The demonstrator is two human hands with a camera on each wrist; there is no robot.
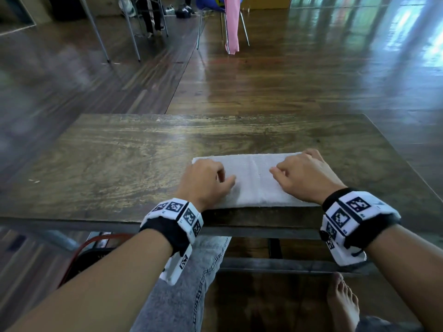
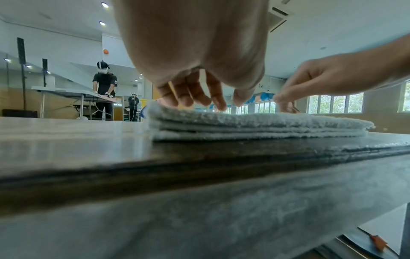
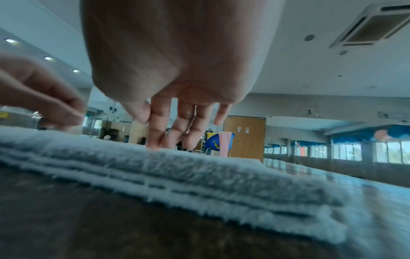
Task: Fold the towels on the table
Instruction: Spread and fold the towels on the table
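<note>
A white towel lies folded in several layers near the front edge of the dark wooden table, its stacked edges showing in the wrist views. My left hand sits at the towel's left end, its loosely hanging fingertips touching the top layer. My right hand lies on the right end with straight fingers resting on the cloth. Neither hand grips anything. The right hand also shows in the left wrist view, and the left hand in the right wrist view.
Bare wood spreads left of and behind the towel. Beyond the table's far edge is a shiny wood floor with a blue chair draped in pink cloth and metal table legs. A person stands at another table far off.
</note>
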